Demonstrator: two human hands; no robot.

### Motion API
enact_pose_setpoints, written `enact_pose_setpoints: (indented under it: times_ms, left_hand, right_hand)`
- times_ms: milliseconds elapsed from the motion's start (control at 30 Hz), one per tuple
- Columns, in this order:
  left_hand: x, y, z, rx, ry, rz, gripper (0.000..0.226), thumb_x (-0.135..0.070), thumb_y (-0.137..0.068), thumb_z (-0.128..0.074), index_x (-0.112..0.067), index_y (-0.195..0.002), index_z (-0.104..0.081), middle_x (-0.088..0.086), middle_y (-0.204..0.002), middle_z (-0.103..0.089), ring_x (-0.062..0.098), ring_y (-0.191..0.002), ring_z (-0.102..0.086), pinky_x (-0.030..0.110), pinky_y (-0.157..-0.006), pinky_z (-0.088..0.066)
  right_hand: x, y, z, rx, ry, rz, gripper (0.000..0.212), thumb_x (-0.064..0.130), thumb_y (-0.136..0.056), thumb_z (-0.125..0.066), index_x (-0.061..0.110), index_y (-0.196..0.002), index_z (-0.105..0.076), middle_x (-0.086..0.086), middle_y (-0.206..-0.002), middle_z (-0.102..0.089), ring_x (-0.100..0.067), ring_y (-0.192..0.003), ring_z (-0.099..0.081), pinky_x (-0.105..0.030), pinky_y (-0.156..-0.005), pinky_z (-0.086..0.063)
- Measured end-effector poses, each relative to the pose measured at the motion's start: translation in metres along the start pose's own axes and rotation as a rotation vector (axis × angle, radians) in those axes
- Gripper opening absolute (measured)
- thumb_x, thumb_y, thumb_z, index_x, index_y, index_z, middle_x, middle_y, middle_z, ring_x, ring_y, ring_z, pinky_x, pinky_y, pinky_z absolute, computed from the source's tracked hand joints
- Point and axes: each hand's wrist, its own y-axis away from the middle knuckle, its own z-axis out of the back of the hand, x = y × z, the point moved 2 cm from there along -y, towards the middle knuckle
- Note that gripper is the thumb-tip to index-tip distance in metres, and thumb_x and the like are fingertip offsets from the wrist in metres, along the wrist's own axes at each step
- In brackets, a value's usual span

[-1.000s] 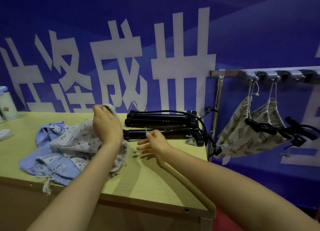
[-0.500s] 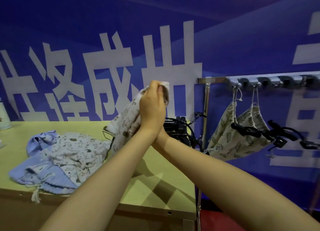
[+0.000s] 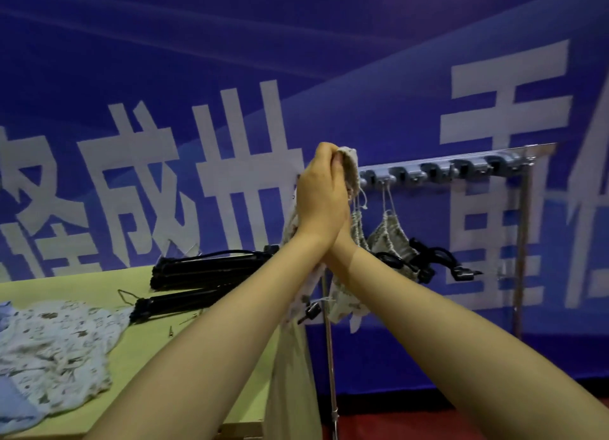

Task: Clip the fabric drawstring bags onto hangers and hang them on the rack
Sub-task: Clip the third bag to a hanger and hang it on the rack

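Stretching across the whole back of the room, a blue banner (image 3: 362, 77) with large white characters fills the wall behind everything. A table (image 3: 184, 350) with a yellow-green top stands at the lower left, its right end just beside the near post of a metal rack (image 3: 441, 171). The rack's rail carries a row of grey hooks. Two leaf-print bags (image 3: 390, 242) hang by their cords from hooks near its left end, with dangling black hangers (image 3: 435, 261) bunched against them. A strip of red floor (image 3: 428, 420) shows below the banner.

On the table, a stack of black hangers (image 3: 204, 268) lies near the far edge. A pile of loose bags (image 3: 56, 344), pale printed cloth over blue, sits at the left.

Both arms are raised in front of the rack's left end. The left hand (image 3: 321, 205) has its fingers curled tight round the top edge of a patterned drawstring bag (image 3: 351, 166). The bag hangs down behind the wrists, past the table's end, with a black clip (image 3: 311, 312) by its lower part. The right hand (image 3: 345, 233) is mostly hidden behind the left. Only its heel shows, against the left wrist, so I cannot tell how its fingers lie or what they hold.
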Motion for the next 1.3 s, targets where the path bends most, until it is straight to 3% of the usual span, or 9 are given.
enact_pose_setpoints:
  times_ms: [233, 367, 467, 567, 700, 800, 1000, 1133, 1300]
  left_hand:
    - [0.007, 0.002, -0.035, 0.005, -0.015, 0.422, 0.024, -0.020, -0.102, -0.027, -0.007, -0.096, -0.047, 0.005, -0.081, -0.052, 0.023, -0.075, -0.049, 0.030, -0.057, -0.034]
    - [0.043, 0.028, -0.043, 0.209, -0.134, 0.744, 0.038, -0.019, -0.101, -0.025, 0.004, -0.121, -0.048, 0.021, -0.123, -0.054, 0.033, -0.103, -0.052, 0.036, -0.080, -0.039]
    - [0.078, 0.052, -0.041, 0.367, -0.223, 0.866, 0.042, -0.022, -0.100, -0.027, 0.005, -0.125, -0.047, 0.024, -0.130, -0.050, 0.037, -0.115, -0.050, 0.039, -0.091, -0.040]
    - [0.103, 0.072, -0.034, 0.430, -0.229, 0.774, 0.020, -0.023, -0.099, -0.040, -0.004, -0.099, -0.048, 0.020, -0.097, -0.059, 0.030, -0.082, -0.053, 0.036, -0.070, -0.040]
    - [0.121, 0.086, -0.019, 0.750, -0.084, 0.532, 0.016, -0.006, -0.094, -0.040, -0.021, -0.092, -0.045, 0.006, -0.075, -0.050, 0.022, -0.054, -0.040, 0.037, -0.049, -0.040]
    - [0.135, 0.090, -0.015, 0.978, -0.167, 0.463, 0.049, 0.006, -0.086, -0.032, -0.030, -0.077, -0.064, 0.003, -0.098, -0.061, 0.029, -0.066, -0.056, 0.041, -0.063, -0.052]
    - [0.135, 0.097, -0.021, 0.922, -0.220, 0.540, 0.056, 0.007, -0.090, -0.032, -0.017, -0.139, -0.046, 0.002, -0.139, -0.049, 0.023, -0.125, -0.048, 0.030, -0.099, -0.041]
    - [0.140, 0.100, -0.014, 0.904, -0.207, 0.600, 0.064, 0.008, -0.085, -0.038, -0.022, -0.142, -0.039, 0.006, -0.112, -0.051, 0.021, -0.101, -0.054, 0.035, -0.077, -0.048]
    - [0.141, 0.100, 0.007, 0.864, -0.219, 0.648, 0.070, 0.012, -0.083, -0.040, -0.022, -0.144, -0.036, 0.005, -0.145, -0.044, 0.030, -0.118, -0.054, 0.032, -0.078, -0.050]
  right_hand:
    - [0.008, -0.009, 0.099, -0.292, 0.312, 0.012, 0.019, 0.025, -0.103, -0.035, 0.010, -0.093, -0.041, -0.003, -0.073, -0.044, -0.016, -0.062, -0.041, -0.032, -0.056, -0.034]
    - [-0.006, -0.010, 0.146, -0.248, 0.536, -0.084, 0.034, 0.022, -0.103, -0.035, 0.015, -0.069, -0.032, -0.002, -0.063, -0.032, -0.015, -0.054, -0.029, -0.030, -0.050, -0.024]
    - [-0.017, -0.012, 0.166, -0.281, 0.662, -0.134, 0.026, 0.023, -0.102, -0.036, 0.010, -0.080, -0.037, -0.005, -0.066, -0.036, -0.019, -0.056, -0.032, -0.033, -0.057, -0.030]
    - [-0.027, -0.020, 0.172, -0.303, 0.765, -0.171, 0.019, 0.024, -0.102, -0.036, 0.006, -0.097, -0.041, -0.007, -0.075, -0.044, -0.021, -0.063, -0.040, -0.033, -0.059, -0.034]
    - [-0.042, -0.036, 0.173, -0.265, 0.873, -0.196, 0.027, 0.019, -0.098, -0.040, 0.018, -0.071, -0.042, -0.006, -0.083, -0.048, -0.021, -0.073, -0.045, -0.032, -0.077, -0.040]
    - [-0.051, -0.036, 0.165, -0.202, 0.973, -0.264, 0.021, 0.019, -0.101, -0.038, 0.003, -0.103, -0.051, -0.008, -0.080, -0.049, -0.024, -0.073, -0.048, -0.033, -0.063, -0.037]
    - [-0.051, -0.010, 0.111, 0.046, 0.703, 0.140, 0.017, 0.020, -0.100, -0.042, 0.010, -0.091, -0.052, -0.003, -0.082, -0.056, -0.015, -0.073, -0.051, -0.026, -0.064, -0.039]
    - [-0.066, 0.001, 0.083, 0.348, 0.579, -0.006, 0.018, 0.019, -0.101, -0.040, 0.018, -0.086, -0.049, -0.003, -0.076, -0.066, -0.017, -0.065, -0.065, -0.025, -0.058, -0.050]
    - [-0.084, 0.010, 0.073, 0.606, 1.241, 0.051, 0.014, 0.022, -0.099, -0.044, 0.012, -0.096, -0.053, -0.009, -0.096, -0.060, -0.021, -0.084, -0.056, -0.031, -0.070, -0.042]
